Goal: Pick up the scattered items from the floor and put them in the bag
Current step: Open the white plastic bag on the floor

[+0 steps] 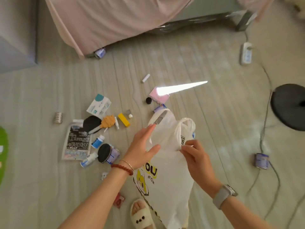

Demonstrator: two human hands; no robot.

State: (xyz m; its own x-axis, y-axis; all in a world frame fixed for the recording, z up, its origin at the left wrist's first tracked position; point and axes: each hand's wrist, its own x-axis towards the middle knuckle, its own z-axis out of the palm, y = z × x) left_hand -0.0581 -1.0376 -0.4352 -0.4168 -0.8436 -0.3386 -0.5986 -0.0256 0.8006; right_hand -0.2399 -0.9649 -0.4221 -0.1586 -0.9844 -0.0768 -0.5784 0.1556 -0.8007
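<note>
A white plastic bag [170, 177] with yellow print hangs in front of me. My right hand [195, 156] pinches its right handle near the opening. My left hand [143, 146] lies flat with spread fingers against the bag's left side. Scattered on the floor to the left are a black paddle [90, 123], a white-teal box [99, 105], a yellow block [123, 119], a black-printed pouch [77, 142], a small blue-white bottle [98, 141] and a can [113, 154] under a black round lid. Farther off lie a pink case [159, 96] and a white tube [146, 78].
A bed with a pink sheet [115, 19] spans the back, a can [100, 52] at its foot. A power strip [246, 53], cables and a black round stand base [290, 106] occupy the right, with another can [262, 161]. My slippered foot [142, 214] is below the bag.
</note>
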